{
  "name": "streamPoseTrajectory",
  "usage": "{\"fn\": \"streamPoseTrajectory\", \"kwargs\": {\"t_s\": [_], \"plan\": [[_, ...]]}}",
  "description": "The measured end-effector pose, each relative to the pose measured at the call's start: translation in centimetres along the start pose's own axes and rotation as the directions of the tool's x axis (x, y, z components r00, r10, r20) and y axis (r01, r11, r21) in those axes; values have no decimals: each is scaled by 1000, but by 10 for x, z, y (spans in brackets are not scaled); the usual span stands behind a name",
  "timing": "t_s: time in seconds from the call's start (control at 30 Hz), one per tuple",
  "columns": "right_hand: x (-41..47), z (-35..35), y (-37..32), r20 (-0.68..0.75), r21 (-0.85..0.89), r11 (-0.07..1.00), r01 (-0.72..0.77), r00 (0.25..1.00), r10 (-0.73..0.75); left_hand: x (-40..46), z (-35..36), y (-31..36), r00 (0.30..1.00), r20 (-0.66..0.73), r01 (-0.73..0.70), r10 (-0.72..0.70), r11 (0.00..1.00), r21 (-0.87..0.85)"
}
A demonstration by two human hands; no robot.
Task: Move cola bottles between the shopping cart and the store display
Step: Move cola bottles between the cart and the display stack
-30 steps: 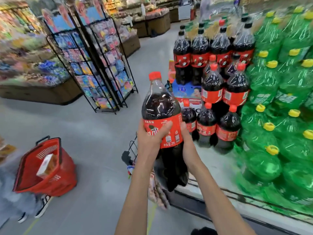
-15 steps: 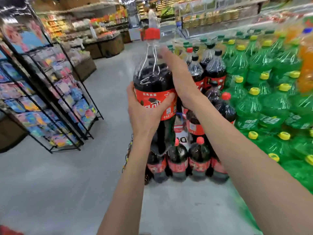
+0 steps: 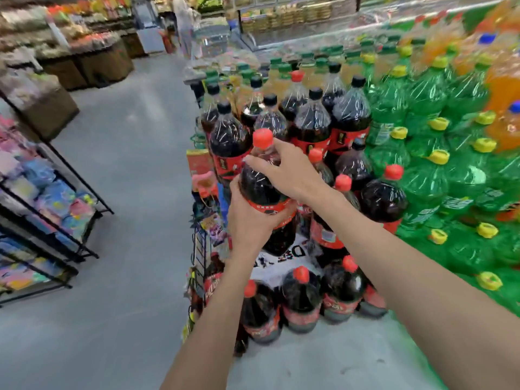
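A: So where's the bottle [image 3: 266,190] right now?

B: Both hands on it, upright, up against the cola stack [image 3: 309,128]. Left hand [image 3: 250,220] wraps the red label band from the left, fingers curled round it. Right hand [image 3: 284,170] grips the shoulder just under the red cap [image 3: 262,138], fingers curled over the top.

A: Any room around it?

B: Tight on the right: red-capped colas touching or just beside it, black-capped ones behind. Below it there's a bare patch of white card [image 3: 284,256] with some big dark letters (too blurred and upside down for me to read). A front row [image 3: 301,299] of four red-capped bottles stands at the surface edge nearest the camera. To the left it's wide open grey floor [image 3: 118,192], then a black wire rack [image 3: 42,209] well apart.

A: Labels?

B: Red with white script, blurry, can't read any of it. Green bottles [image 3: 439,170] with yellow caps fill the right side.
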State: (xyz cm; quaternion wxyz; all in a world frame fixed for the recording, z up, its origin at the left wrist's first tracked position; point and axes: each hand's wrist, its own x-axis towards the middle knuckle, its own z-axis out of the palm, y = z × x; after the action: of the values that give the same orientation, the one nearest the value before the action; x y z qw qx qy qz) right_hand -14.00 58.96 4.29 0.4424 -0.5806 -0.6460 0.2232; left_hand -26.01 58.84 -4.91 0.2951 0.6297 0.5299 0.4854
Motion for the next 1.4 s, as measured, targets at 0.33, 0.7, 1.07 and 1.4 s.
{"fn": "streamPoseTrajectory", "kwargs": {"t_s": [0.33,0.7,1.07,1.4], "plan": [[20,27,64,75,-24,990,-138,987,139,30,30,-62,991,125,25,-52,978,205],[28,40,83,106,-134,965,-226,965,241,38,55,-96,973,194,109,-121,992,69],[46,45,94,68,-149,964,-219,971,231,55,61,-101,977,190,88,-95,995,46],[26,47,75,-22,-150,934,-325,945,326,50,56,-89,945,264,199,-194,980,5]]}}
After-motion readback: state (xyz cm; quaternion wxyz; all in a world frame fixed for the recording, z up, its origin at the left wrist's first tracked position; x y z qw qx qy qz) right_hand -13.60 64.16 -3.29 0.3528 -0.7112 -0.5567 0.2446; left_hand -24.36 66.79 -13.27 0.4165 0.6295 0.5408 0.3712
